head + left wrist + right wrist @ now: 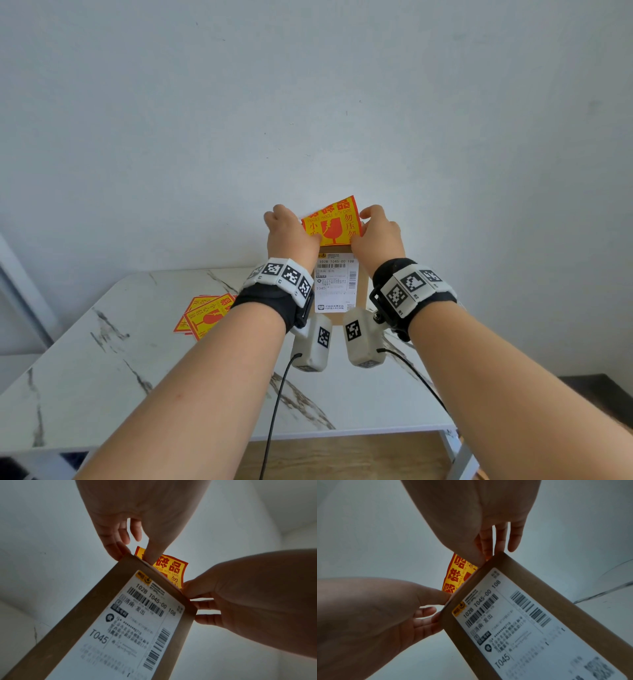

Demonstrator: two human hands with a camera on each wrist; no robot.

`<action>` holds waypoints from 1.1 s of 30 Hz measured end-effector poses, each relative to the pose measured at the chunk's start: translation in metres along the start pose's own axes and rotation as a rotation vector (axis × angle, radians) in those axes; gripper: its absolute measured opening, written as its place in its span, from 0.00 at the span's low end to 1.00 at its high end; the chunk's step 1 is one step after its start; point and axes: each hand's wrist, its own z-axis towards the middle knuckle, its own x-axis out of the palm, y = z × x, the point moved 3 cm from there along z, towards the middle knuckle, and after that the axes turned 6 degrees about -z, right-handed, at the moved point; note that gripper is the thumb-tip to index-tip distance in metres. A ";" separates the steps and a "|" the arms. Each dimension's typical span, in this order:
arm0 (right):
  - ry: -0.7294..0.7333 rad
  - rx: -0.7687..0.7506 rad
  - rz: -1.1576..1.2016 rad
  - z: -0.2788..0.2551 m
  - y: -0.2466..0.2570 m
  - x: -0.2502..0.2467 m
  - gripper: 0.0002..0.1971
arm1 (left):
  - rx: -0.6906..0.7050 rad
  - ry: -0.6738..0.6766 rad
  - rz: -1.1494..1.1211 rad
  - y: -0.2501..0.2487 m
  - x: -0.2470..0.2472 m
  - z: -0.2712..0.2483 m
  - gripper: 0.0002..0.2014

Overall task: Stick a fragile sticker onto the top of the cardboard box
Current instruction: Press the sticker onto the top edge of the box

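Now, at the box top: a fragile sticker (331, 222) is held over the upper end of an upright cardboard box (362, 289), both hands raised to it.
Left hand: the left hand (291, 236) is seen with thumb and fingers pinched on the sticker's left edge; its thumb (155, 550) is laid across the printed face, just above the box's top edge.
Right hand: the right hand (376, 236) is closed on the sticker's right edge, fingers (204, 604) curled behind the box's top corner.
Sticker: red-bordered yellow, printed with a broken-glass symbol and "HANDLE WITH CARE"; it is bowed between the two sets of fingertips, its far edge lifted, its near edge hidden behind the box rim. Whether it is already stuck down cannot be told.
Box: stood on a marbled white table (102, 359), below the fingers; a white shipping label (337, 282) is carried on its near face.
Spare stickers: a small pile of stickers (202, 317) is left on the table, down and to the left of the left wrist.
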 end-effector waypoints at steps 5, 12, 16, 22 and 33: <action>-0.045 0.050 0.027 -0.004 -0.002 -0.003 0.25 | 0.043 0.064 0.030 0.004 0.003 -0.001 0.10; 0.024 0.122 0.143 -0.011 -0.006 -0.007 0.18 | 0.038 0.145 -0.016 0.006 -0.002 -0.006 0.14; 0.002 0.114 0.074 -0.015 -0.007 -0.014 0.08 | 0.072 0.127 -0.036 0.003 -0.010 -0.013 0.15; -0.024 0.065 0.012 -0.027 -0.008 -0.014 0.03 | 0.098 0.120 0.034 0.008 -0.010 -0.024 0.14; -0.062 -0.264 -0.326 -0.035 0.006 -0.013 0.18 | 0.410 0.172 0.320 0.001 -0.003 -0.030 0.17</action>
